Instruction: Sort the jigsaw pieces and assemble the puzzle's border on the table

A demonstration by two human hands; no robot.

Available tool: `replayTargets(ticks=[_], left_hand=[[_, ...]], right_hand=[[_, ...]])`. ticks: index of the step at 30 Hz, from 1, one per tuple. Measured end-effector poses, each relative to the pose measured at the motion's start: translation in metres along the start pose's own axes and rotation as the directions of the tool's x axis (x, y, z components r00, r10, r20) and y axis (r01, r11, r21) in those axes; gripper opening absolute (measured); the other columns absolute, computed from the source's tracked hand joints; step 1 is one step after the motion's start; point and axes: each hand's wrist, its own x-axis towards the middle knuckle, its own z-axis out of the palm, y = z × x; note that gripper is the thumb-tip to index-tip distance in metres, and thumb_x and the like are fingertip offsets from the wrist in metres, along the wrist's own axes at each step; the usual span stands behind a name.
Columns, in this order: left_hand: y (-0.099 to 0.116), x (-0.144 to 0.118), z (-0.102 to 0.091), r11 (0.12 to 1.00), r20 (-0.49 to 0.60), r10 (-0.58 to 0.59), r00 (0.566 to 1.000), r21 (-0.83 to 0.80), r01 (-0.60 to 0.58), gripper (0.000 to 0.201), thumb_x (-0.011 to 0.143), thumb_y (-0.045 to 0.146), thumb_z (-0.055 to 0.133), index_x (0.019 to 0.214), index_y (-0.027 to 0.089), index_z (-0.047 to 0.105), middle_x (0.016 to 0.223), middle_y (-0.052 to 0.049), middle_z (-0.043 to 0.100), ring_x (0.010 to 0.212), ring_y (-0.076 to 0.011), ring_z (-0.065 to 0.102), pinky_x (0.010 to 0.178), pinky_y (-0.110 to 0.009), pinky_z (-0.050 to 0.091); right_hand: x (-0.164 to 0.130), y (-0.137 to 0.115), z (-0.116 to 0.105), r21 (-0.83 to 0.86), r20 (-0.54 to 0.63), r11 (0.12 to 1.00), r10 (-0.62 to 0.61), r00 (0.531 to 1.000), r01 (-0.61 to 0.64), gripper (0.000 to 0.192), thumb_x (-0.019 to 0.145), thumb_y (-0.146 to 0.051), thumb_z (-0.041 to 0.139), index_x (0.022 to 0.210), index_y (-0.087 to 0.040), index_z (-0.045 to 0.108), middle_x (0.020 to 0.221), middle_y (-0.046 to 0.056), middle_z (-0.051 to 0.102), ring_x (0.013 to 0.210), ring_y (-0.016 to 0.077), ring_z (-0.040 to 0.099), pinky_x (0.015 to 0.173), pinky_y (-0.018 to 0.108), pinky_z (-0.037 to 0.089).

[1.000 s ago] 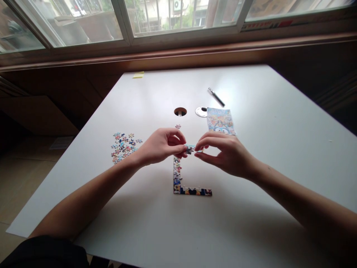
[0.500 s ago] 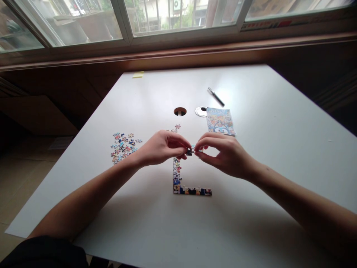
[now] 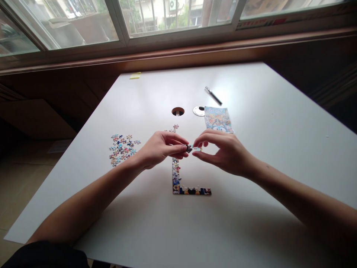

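My left hand (image 3: 166,149) pinches a small dark jigsaw puzzle piece (image 3: 189,148) between thumb and fingertips, above the table. Close beside it, my right hand (image 3: 223,150) curls thumb and index finger round a small pale blue puzzle piece (image 3: 197,149); fingers cover part of it. The two pieces are nearly touching; I cannot tell if they join. Below the hands lies an L-shaped strip of joined puzzle pieces (image 3: 176,178), one arm running up under my left hand, the other along the bottom. A few loose pieces (image 3: 175,127) show beyond my left hand.
A pile of loose puzzle pieces (image 3: 122,149) lies left, beside my left forearm. Farther back are a round hole (image 3: 177,111), a metal ring cover (image 3: 198,111), a colourful picture sheet (image 3: 219,118) and a pen (image 3: 213,96). A yellow note (image 3: 135,76) sits near the back edge.
The dark piece has tilted in my left fingertips. My right thumb and index finger have parted slightly, showing more of the pale piece. The whole view has shifted a little.
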Motion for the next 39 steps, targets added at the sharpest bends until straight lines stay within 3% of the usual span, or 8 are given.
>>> replayTargets(ticks=[14,19,22,23,24,26,29,39], left_hand=[[0.002,-0.006,0.007,0.995,-0.016,0.101,0.995,0.030,-0.100,0.025,0.082,0.031,0.080,0.097,0.014,0.071,0.086,-0.008,0.077,0.084,-0.0206,0.076,0.077,-0.031,0.063],[0.007,-0.003,-0.004,0.966,-0.077,0.196,0.978,0.184,-0.179,0.024,0.083,0.032,0.078,0.098,0.014,0.071,0.087,-0.008,0.077,0.080,-0.0203,0.076,0.074,-0.033,0.063],[0.010,0.005,-0.035,0.831,-0.190,0.374,0.908,0.503,-0.237,0.019,0.084,0.030,0.074,0.098,0.016,0.073,0.090,-0.008,0.077,0.080,-0.0189,0.074,0.073,-0.032,0.061],[0.010,0.007,-0.048,0.755,-0.246,0.437,0.865,0.623,-0.205,0.017,0.083,0.028,0.073,0.096,0.017,0.074,0.089,-0.007,0.077,0.081,-0.0185,0.073,0.076,-0.032,0.060],[0.010,0.010,-0.061,0.690,-0.284,0.445,0.849,0.713,-0.124,0.015,0.083,0.026,0.071,0.094,0.017,0.076,0.087,-0.007,0.076,0.081,-0.0183,0.073,0.076,-0.032,0.059],[0.008,0.014,-0.084,0.648,-0.323,0.311,0.894,0.760,0.048,0.015,0.081,0.026,0.070,0.092,0.019,0.077,0.085,-0.006,0.077,0.077,-0.0181,0.071,0.068,-0.030,0.057],[0.004,0.017,-0.101,0.606,-0.340,0.156,0.927,0.774,0.182,0.016,0.082,0.028,0.067,0.092,0.021,0.077,0.084,-0.005,0.077,0.070,-0.0167,0.069,0.059,-0.029,0.052],[-0.002,0.020,-0.102,0.377,-0.236,0.291,0.927,0.919,0.115,0.012,0.081,0.023,0.066,0.085,0.022,0.077,0.088,-0.005,0.073,0.077,-0.0183,0.065,0.070,-0.034,0.051]], right_hand=[[0.001,-0.001,-0.002,0.024,-0.034,0.999,0.043,0.998,-0.042,0.015,0.085,-0.023,0.069,0.099,-0.021,0.066,0.084,0.001,0.069,0.076,0.0147,0.062,0.070,0.030,0.049],[0.002,0.005,-0.005,0.014,-0.042,0.997,0.075,0.996,-0.074,0.010,0.086,-0.024,0.065,0.096,-0.022,0.067,0.086,0.001,0.071,0.076,0.0153,0.062,0.071,0.032,0.049],[0.003,0.015,-0.005,0.001,-0.061,0.993,0.119,0.991,-0.119,0.009,0.087,-0.023,0.061,0.093,-0.022,0.068,0.086,0.002,0.071,0.075,0.0160,0.062,0.070,0.034,0.049],[0.003,0.019,-0.005,0.000,-0.068,0.990,0.141,0.988,-0.141,0.010,0.087,-0.023,0.060,0.092,-0.022,0.068,0.086,0.002,0.071,0.075,0.0162,0.062,0.070,0.034,0.049],[0.003,0.024,-0.004,0.000,-0.073,0.986,0.164,0.984,-0.165,0.010,0.086,-0.023,0.060,0.091,-0.022,0.068,0.085,0.003,0.071,0.075,0.0163,0.062,0.070,0.034,0.049],[0.002,0.033,-0.003,-0.003,-0.072,0.978,0.209,0.975,-0.210,0.011,0.086,-0.024,0.060,0.091,-0.022,0.069,0.084,0.003,0.070,0.074,0.0167,0.062,0.069,0.034,0.049],[0.001,0.042,0.000,-0.016,-0.047,0.968,0.251,0.967,-0.252,0.012,0.085,-0.025,0.059,0.091,-0.022,0.069,0.083,0.003,0.070,0.074,0.0168,0.062,0.068,0.034,0.048],[0.000,0.046,0.001,-0.024,-0.018,0.956,0.291,0.956,-0.292,0.014,0.084,-0.026,0.059,0.092,-0.022,0.070,0.082,0.002,0.069,0.074,0.0166,0.061,0.067,0.033,0.047]])
